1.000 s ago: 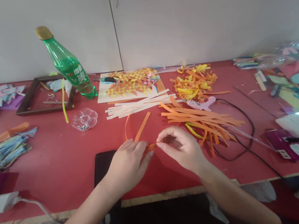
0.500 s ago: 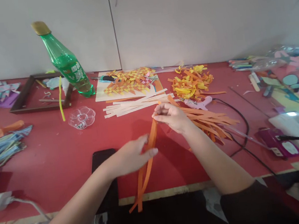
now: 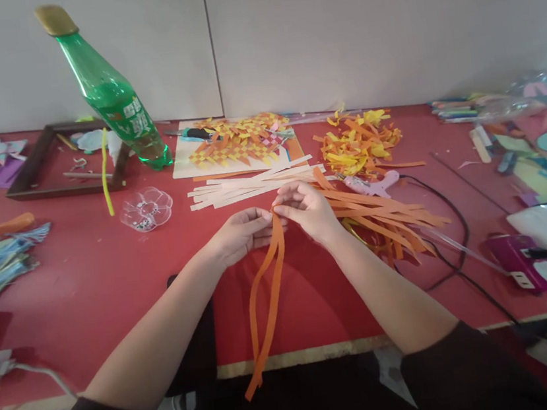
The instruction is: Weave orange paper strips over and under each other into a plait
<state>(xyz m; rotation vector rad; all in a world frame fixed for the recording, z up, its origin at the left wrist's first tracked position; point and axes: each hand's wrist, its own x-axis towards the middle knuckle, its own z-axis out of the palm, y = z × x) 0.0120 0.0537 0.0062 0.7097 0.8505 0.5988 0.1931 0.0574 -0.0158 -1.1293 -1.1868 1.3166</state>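
Orange paper strips hang down from my fingers, folded at the top, their lower ends dangling past the table's front edge. My right hand pinches the fold between thumb and fingers. From the other side, my left hand has its thumb and fingers closed on the same strips just below the top. Beside my right hand lies a bundle of loose orange strips. Pale pinkish-white strips are spread on the table just beyond both hands.
Behind are a woven orange-and-yellow paper piece and a pile of orange and yellow pieces. A green bottle leans at back left near a dark tray. A pink glue gun trails a black cord; a clear flower-shaped dish sits left.
My left hand has moved up from the middle of the strips to their top and closed there, meeting my right hand. The view has shifted slightly.
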